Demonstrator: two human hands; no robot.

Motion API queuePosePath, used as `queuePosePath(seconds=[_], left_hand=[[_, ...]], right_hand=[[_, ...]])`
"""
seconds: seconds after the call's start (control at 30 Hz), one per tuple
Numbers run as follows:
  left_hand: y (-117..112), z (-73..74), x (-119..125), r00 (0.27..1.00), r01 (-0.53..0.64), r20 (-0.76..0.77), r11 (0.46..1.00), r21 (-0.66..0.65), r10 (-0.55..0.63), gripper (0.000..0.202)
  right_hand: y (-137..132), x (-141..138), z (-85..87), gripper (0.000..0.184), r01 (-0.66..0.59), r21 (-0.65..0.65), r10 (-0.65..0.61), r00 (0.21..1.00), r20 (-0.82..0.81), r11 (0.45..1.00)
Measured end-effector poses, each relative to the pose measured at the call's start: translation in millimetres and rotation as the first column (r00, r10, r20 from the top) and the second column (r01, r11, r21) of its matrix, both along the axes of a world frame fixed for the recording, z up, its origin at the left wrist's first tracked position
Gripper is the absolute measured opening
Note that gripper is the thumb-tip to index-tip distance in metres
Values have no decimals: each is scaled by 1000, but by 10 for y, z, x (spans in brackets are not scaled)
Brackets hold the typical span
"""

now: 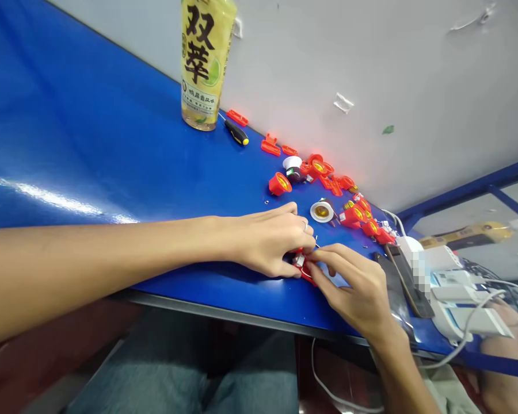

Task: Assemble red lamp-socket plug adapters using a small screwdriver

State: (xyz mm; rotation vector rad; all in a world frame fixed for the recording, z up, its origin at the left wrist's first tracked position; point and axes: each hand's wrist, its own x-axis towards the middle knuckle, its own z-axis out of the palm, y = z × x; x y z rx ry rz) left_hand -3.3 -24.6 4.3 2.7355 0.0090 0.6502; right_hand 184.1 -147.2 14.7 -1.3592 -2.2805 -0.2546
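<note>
My left hand (280,238) reaches in from the left, a ring on one finger, its fingers and thumb closed around a small red plastic housing (307,275) low over the table. A white piece shows inside the housing. From the right, my right hand (354,282) pinches at the same housing with thumb and fingertips, beside what looks like a thin white wire. Fingers cover much of the part, so its full shape is hidden. A red lamp socket (280,184) with a brass-coloured inside lies beyond my left hand, and a white-rimmed socket (322,211) farther right.
On the blue table (112,144) stand a yellow drink bottle (206,63) and, beside it, a black-and-yellow screwdriver (236,132). Several red sockets and clips line the wall. Dark phone-like slabs (410,282) and white devices (461,293) with cables lie right, near another person's arm (505,356).
</note>
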Motion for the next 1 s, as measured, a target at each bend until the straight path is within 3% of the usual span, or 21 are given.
queuePosePath(seconds=[0.37, 0.63, 1.0], left_hand=[[-27, -1, 6, 999, -36, -7, 999, -33, 36, 10], [-25, -7, 36, 996, -80, -41, 993, -92, 77, 19], [-21, 39, 24, 992, -92, -97, 982, -168, 76, 16]], right_hand=[[-12, -93, -45, 14, 45, 12, -43, 991, -126, 999], [-35, -88, -31, 14, 67, -29, -71, 986, -150, 997], [-12, -92, -41, 15, 70, -51, -78, 984, -159, 996]])
